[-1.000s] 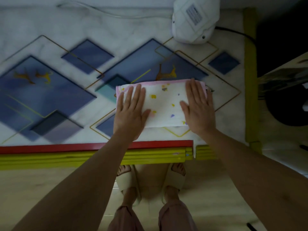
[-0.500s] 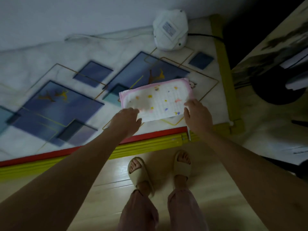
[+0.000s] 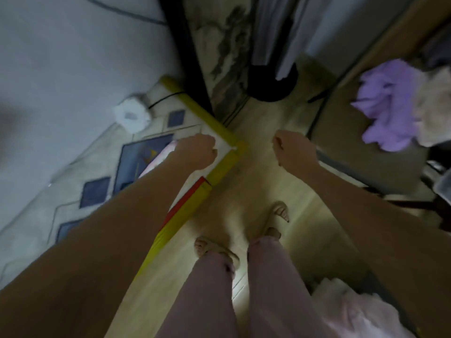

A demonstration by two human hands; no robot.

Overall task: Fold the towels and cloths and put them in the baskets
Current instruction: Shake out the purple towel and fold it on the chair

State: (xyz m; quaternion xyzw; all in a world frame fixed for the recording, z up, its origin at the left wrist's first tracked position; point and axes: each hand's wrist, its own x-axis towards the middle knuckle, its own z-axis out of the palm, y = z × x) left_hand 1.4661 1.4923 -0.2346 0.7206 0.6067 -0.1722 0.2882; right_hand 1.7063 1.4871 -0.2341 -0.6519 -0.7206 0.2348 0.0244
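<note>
In the head view, the only one, the frame is blurred by motion; the left hand (image 3: 196,151) is a loose fist with fingers curled under, hanging over the corner of the patterned mat with blue diamonds and a yellow padded border (image 3: 228,164); whether it pinches anything I cannot tell, since the folded pink-edged white cloth (image 3: 159,158) shows only as a sliver beside and beneath the wrist; the right hand (image 3: 294,150) is likewise curled, over the pale wooden floor (image 3: 244,189), and seems to hold nothing, apart from the left; judging by this, the step in hand looks like turning from a folded cloth toward the next piece, the crumpled lilac cloth (image 3: 388,106) heaped with a cream one (image 3: 436,111) at the right; the next move calls for reaching across and gripping one of them; counted: two hands, one folded cloth on the mat, two unfolded cloths in the heap, one pale pink fabric (image 3: 351,311) at lower right, one white round device (image 3: 131,113); no basket is plainly seen.
</note>
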